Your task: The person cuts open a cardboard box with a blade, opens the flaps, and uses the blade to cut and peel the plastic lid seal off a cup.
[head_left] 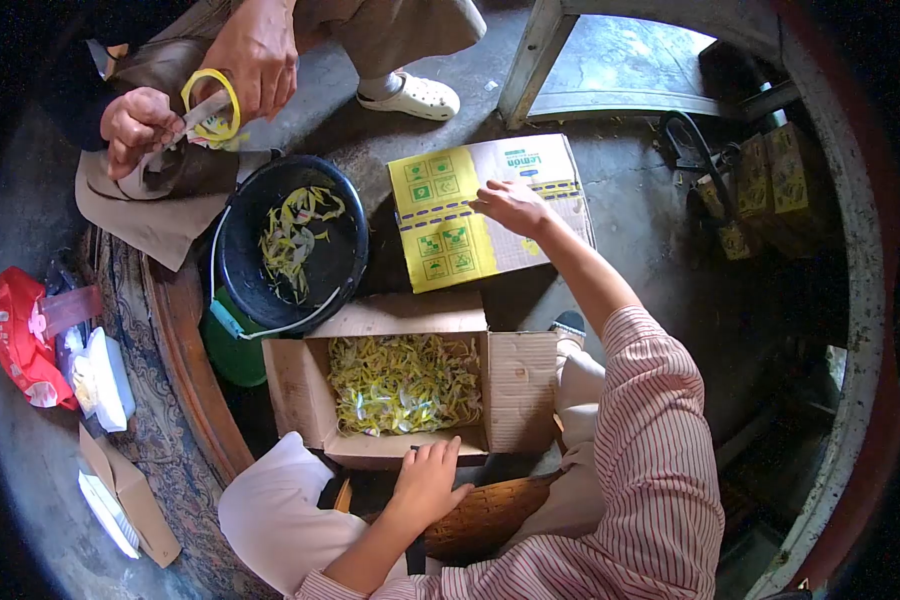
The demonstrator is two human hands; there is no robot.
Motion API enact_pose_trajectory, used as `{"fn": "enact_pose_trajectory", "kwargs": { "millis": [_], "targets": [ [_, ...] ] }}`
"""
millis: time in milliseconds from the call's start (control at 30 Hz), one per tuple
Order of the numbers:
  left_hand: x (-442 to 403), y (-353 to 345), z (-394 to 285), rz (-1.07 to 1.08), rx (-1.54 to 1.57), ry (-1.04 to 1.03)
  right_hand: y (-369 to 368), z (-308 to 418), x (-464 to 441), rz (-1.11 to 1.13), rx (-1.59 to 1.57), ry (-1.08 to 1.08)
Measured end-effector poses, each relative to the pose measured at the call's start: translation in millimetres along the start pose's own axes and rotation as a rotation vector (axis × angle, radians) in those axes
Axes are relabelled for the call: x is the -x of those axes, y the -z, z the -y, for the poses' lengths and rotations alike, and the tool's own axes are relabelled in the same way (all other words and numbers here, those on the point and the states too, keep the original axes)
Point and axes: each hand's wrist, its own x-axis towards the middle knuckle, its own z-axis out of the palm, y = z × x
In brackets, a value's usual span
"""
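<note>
My right hand [515,208] lies on top of a closed yellow and white carton [440,235] printed "Lemón", its fingers stretched toward the striped band across the middle. My left hand [430,483] rests at the near edge of an open cardboard box [522,385], fingers extended and thumb apart. Inside that box is a heap of yellow-green shredded strips [405,385], with some pale pieces among them. The box's flaps are folded outward. Neither hand visibly holds anything.
A black bucket [232,275] with similar strips stands left of the carton. Across from me, another person's hands [255,60] handle a yellow-rimmed ring [235,110]. A red bag [25,335] and white containers [110,380] lie left; a metal-framed table [625,105] stands at the top right.
</note>
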Motion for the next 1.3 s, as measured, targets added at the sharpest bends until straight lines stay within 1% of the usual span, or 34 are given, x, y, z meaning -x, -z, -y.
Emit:
{"fn": "enact_pose_trajectory", "kwargs": {
  "millis": [167,433,567,667,867,1067,1167,1267,1300],
  "targets": [
    [1,1,0,-0.005,0.013,0.001,-5,3,-2,0.003,-0.007,-0.025],
    [1,-1,1,-0.03,0.007,-0.011,-10,-10,10,0.006,-0.02,-0.005],
    [-1,1,-1,0.016,0.01,0.006,-8,-11,13,0.051,-0.016,-0.02],
    [-1,2,-1,0.018,0.005,0.005,-6,-12,14,0.05,0.036,0.015],
    [-3,3,-2,0.037,0.013,0.02,-8,-12,22,0.04,0.103,0.003],
    [-2,2,-1,0.017,0.016,0.01,-2,-18,32,0.03,0.05,-0.04],
    [-2,3,-1,0.021,0.016,0.006,-2,-22,36,0.071,0.064,-0.055],
    [-2,1,0,0.009,0.01,-0.002,5,-23,40,0.05,0.111,-0.024],
    [-2,1,0,0.008,0.01,-0.004,5,-26,42,0.107,0.134,-0.044]
  ]
}}
